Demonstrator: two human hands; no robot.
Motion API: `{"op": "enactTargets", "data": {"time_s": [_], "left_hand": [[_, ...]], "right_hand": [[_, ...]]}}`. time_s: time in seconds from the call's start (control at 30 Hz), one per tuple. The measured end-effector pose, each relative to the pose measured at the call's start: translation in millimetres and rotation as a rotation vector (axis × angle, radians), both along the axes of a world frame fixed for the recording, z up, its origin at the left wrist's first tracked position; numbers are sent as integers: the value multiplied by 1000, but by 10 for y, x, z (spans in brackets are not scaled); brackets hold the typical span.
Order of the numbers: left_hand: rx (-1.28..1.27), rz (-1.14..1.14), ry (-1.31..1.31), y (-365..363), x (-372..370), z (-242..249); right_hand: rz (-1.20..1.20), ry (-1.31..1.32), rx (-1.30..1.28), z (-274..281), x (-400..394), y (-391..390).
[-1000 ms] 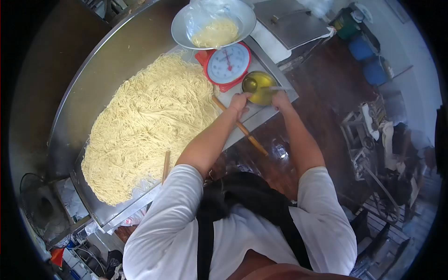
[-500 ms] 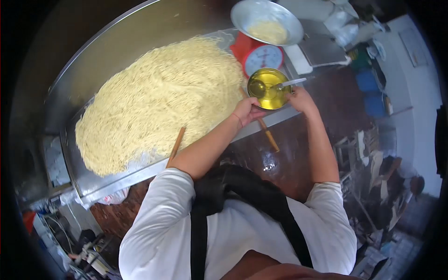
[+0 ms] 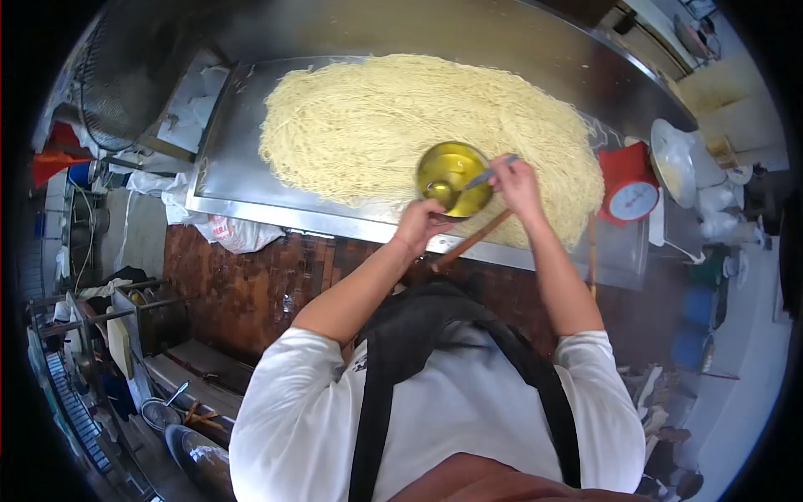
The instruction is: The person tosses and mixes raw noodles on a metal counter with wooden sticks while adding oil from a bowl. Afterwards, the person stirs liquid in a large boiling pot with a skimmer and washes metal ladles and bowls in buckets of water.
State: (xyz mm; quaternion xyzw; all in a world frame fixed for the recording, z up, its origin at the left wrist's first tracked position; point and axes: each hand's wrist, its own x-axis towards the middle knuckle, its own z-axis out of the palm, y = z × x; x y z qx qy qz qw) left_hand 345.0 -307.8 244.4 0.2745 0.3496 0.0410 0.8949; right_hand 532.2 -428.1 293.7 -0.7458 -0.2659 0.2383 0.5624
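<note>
A round metal bowl of clear yellow liquid, which looks like oil, is over the near edge of a broad heap of pale noodles. My left hand grips its near left rim, thumb on top and fingers beneath. In the liquid rests the round cup of a ladle. My right hand is closed around the ladle's handle at the bowl's right side. Just below the bowl, a wooden stick pokes out from the noodles over the table edge.
The noodles lie on a metal table with a raised back wall. A second stick is at their right end. Beyond stand a red dial scale and a large metal basin. A plastic bag hangs below the front edge; a fan stands left.
My view and body have turned left. The bowl has moved from beside the scale to the noodles' near edge. My right hand has gone from the bowl's rim to the ladle handle.
</note>
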Motion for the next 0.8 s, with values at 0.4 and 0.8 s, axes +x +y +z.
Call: {"op": "enactTargets", "data": {"time_s": [0.4,0.8], "left_hand": [[137,436,133,2429,-1280,-439],[204,203,180,2618,-263,-155]], "right_hand": [[165,-198,75,107,-1126,2791],[-113,570,180,-115,-624,2530]]}}
